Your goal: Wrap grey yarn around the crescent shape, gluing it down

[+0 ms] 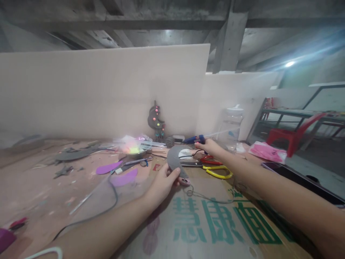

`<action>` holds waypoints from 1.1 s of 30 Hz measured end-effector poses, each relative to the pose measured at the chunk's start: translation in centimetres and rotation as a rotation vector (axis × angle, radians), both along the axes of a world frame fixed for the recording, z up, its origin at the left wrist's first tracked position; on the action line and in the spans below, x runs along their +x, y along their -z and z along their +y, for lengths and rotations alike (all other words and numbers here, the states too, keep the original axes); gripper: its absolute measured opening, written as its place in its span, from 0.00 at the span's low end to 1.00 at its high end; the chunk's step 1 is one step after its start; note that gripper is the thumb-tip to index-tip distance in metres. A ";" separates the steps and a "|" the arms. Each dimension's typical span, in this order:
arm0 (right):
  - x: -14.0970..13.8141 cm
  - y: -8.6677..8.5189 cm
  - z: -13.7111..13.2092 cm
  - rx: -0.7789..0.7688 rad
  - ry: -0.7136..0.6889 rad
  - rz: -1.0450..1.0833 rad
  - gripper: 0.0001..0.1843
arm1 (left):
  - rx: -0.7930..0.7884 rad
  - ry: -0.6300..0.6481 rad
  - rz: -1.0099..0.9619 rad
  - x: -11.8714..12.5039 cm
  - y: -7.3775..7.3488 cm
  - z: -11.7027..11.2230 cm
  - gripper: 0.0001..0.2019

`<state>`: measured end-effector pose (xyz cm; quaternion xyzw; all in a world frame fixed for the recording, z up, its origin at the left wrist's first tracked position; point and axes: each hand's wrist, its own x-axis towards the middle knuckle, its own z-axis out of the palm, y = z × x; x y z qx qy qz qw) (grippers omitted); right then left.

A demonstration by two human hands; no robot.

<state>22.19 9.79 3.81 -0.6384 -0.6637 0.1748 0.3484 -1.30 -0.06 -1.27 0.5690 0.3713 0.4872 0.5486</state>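
Note:
My left hand (161,185) pinches the lower end of a grey crescent-shaped piece (173,158) between thumb and fingers, holding it above the cardboard. A small pinkish tab (185,182) with a dark cord (207,198) shows beside the fingertips. My right hand (209,146) is wrapped round a blue glue gun (194,139), its nozzle pointing left, behind the crescent's upper end. A clear glue stick (219,132) sticks out of the gun's back. Just below the right hand lie red handles (210,160) and yellow handles (221,174) of cutting tools.
Printed cardboard (215,223) covers the table. Purple pieces (125,178), a metal bowl (136,154) and grey scraps (77,154) lie left. A decorated moon ornament (155,120) stands against the back board. Right are a clear bottle (231,126), pink packet (268,151) and phone-like slab (302,181).

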 end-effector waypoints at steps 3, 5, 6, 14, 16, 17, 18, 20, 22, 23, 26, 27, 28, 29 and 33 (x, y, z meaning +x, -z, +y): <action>-0.2 1.2 1.4 -0.016 -0.030 -0.065 0.13 | -0.012 0.010 -0.002 0.0 0.0 0.0 0.22; -0.1 1.9 2.1 -0.051 -0.044 -0.118 0.15 | -0.014 0.012 -0.002 0.1 0.0 -0.1 0.22; 0.1 2.2 2.3 -0.068 -0.047 -0.148 0.16 | -0.013 0.013 -0.004 0.1 -0.1 -0.1 0.21; 1.6 2.1 1.8 -0.017 -0.076 -0.442 0.18 | -0.007 0.005 0.006 0.0 -0.3 -0.2 0.21; 1.8 1.8 1.0 0.013 -0.072 -0.526 0.21 | -0.015 0.010 -0.001 0.1 -0.3 -0.2 0.21; 1.8 1.7 0.5 0.029 -0.064 -0.565 0.23 | -0.020 0.014 -0.005 0.1 -0.3 -0.2 0.21; 1.8 1.5 0.0 0.046 -0.054 -0.601 0.25 | -0.024 0.019 -0.005 0.1 -0.4 -0.2 0.21; 1.7 1.2 -1.3 0.087 -0.041 -0.657 0.25 | -0.027 0.028 -0.001 0.1 -0.4 -0.3 0.21; 1.4 0.9 -2.9 0.134 -0.053 -0.692 0.22 | -0.016 0.034 -0.002 0.1 -0.4 -0.3 0.22; 1.1 0.9 -3.9 0.157 -0.073 -0.703 0.20 | -0.005 0.038 -0.005 0.1 -0.3 -0.3 0.23; 0.1 1.0 -7.3 0.220 -0.171 -0.671 0.18 | 0.031 0.046 -0.014 0.0 -0.2 -0.4 0.23; -0.3 1.2 -8.4 0.261 -0.214 -0.570 0.18 | 0.041 0.043 -0.013 -0.1 -0.2 -0.4 0.22; -0.7 1.4 -9.4 0.288 -0.221 -0.463 0.18 | 0.048 0.040 -0.009 -0.1 -0.2 -0.5 0.22; -1.1 1.7 -10.3 0.282 -0.248 -0.390 0.17 | 0.054 0.032 -0.003 -0.1 -0.2 -0.6 0.21; -2.3 3.2 -11.9 0.259 -0.295 -0.225 0.15 | 0.070 0.024 0.052 -0.2 -0.6 -0.8 0.18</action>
